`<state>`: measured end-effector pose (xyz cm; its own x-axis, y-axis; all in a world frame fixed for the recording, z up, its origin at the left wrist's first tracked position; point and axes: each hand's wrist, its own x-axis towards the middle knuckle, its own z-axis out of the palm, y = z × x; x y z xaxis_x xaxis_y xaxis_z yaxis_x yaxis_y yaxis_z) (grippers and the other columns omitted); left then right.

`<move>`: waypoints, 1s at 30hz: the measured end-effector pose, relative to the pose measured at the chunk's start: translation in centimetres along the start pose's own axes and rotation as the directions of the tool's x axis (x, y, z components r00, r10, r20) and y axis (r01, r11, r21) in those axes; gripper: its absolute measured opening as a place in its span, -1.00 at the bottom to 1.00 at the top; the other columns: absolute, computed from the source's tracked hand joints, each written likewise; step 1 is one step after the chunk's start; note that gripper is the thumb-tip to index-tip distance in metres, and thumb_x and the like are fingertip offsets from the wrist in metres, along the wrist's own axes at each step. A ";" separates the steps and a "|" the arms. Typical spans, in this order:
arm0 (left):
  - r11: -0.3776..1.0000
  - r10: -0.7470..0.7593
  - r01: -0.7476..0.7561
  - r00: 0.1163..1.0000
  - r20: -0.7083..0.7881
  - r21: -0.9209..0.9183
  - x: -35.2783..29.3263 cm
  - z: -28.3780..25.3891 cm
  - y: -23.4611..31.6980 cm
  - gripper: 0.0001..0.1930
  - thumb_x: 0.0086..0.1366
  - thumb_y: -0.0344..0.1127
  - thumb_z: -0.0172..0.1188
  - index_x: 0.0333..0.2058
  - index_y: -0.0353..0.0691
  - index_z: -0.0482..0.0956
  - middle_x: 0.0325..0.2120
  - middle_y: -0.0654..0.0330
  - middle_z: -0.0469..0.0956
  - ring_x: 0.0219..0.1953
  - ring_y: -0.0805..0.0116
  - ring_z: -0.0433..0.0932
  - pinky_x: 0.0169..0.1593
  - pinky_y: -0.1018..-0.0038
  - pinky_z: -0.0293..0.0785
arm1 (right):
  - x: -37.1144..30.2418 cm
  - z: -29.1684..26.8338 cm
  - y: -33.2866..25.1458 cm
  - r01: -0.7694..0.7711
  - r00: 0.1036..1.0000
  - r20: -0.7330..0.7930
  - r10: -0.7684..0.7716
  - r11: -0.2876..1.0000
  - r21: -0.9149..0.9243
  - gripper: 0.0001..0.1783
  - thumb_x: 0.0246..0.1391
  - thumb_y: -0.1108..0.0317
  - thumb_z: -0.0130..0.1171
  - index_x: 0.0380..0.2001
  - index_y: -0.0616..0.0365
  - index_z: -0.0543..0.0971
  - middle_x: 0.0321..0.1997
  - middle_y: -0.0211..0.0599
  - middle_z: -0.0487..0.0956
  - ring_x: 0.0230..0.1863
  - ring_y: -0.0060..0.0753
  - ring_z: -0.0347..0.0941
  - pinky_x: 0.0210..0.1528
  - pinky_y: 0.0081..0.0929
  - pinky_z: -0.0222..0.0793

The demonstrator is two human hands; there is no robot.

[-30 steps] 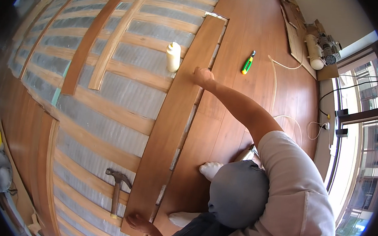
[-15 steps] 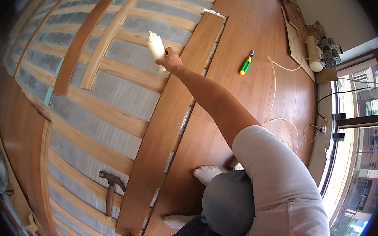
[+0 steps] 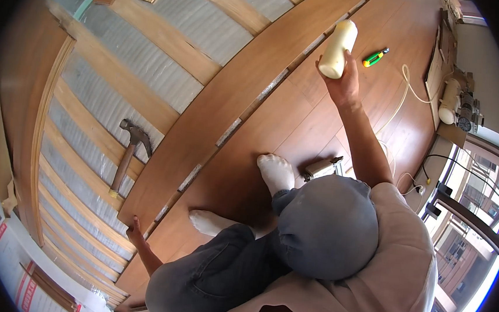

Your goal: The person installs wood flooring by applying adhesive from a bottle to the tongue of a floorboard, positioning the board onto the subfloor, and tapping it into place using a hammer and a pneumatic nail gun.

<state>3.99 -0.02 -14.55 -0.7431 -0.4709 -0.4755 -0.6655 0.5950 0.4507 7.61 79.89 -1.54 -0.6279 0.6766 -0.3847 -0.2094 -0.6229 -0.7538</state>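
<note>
- One head view looks steeply down from above the person's grey-capped head [image 3: 326,226], close to it.
- Beyond the head lies the long floor plank [image 3: 230,102], running from lower left to upper right.
- The fisheye lens bends the plank and darkens the rim.

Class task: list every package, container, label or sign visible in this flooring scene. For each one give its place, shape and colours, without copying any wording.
Bottle: held up in the right hand above the laid floorboards; a cylinder, cream-white, no label showing.
Printed sacks or sheeting: lower left edge, beside the joists; flat, white with red blocks.
Cardboard sheet: upper right, flat on the floor; brown, plain.
No screens or signs visible.
</note>
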 end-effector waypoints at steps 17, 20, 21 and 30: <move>0.907 0.158 -0.116 0.985 -0.071 0.405 -3.0 0.8 3.2 -0.13 0.00 0.39 0.21 -0.22 -0.54 0.47 -0.29 -0.22 0.56 -0.25 -0.16 0.55 -0.16 0.10 0.50 | -9.0 1.9 6.0 -0.111 0.990 0.054 0.129 0.960 -0.258 -0.37 0.08 0.08 0.17 0.12 0.19 0.27 -0.07 -0.23 0.44 -0.07 -0.30 0.44 -0.06 -0.31 0.38; 0.898 0.377 -0.378 0.925 0.050 0.223 -10.8 -0.7 9.8 -0.17 0.01 0.32 0.27 -0.25 -0.56 0.48 -0.35 -0.21 0.57 -0.30 -0.13 0.56 -0.20 0.11 0.50 | -9.0 3.2 5.7 -0.088 0.988 0.094 0.120 0.952 -0.292 -0.35 0.07 0.08 0.17 0.13 0.19 0.25 -0.07 -0.23 0.44 -0.07 -0.32 0.43 -0.05 -0.33 0.38; 0.913 0.334 -0.326 0.942 0.008 0.244 -9.6 -0.8 8.8 -0.17 0.01 0.33 0.26 -0.25 -0.55 0.48 -0.34 -0.21 0.57 -0.30 -0.13 0.55 -0.20 0.11 0.50 | -8.8 3.9 5.7 -0.092 0.986 0.104 0.128 0.951 -0.295 -0.34 0.07 0.07 0.18 0.14 0.19 0.24 -0.07 -0.22 0.44 -0.07 -0.33 0.42 -0.04 -0.32 0.37; 0.982 0.136 -0.131 0.990 -0.028 0.135 -1.8 1.8 1.1 -0.18 0.06 0.38 0.17 -0.23 -0.49 0.47 -0.29 -0.17 0.56 -0.31 -0.05 0.55 -0.18 0.08 0.49 | -10.7 2.3 4.7 -0.136 0.986 0.051 0.162 0.935 -0.328 -0.35 0.08 0.06 0.19 0.13 0.18 0.26 -0.06 -0.23 0.43 -0.07 -0.32 0.43 -0.03 -0.27 0.42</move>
<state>4.69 2.61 -14.56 -0.8283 -0.4034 -0.3888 -0.5466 0.7341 0.4029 11.62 68.88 0.27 -0.6908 0.5462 -0.4737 0.1353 -0.5460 -0.8268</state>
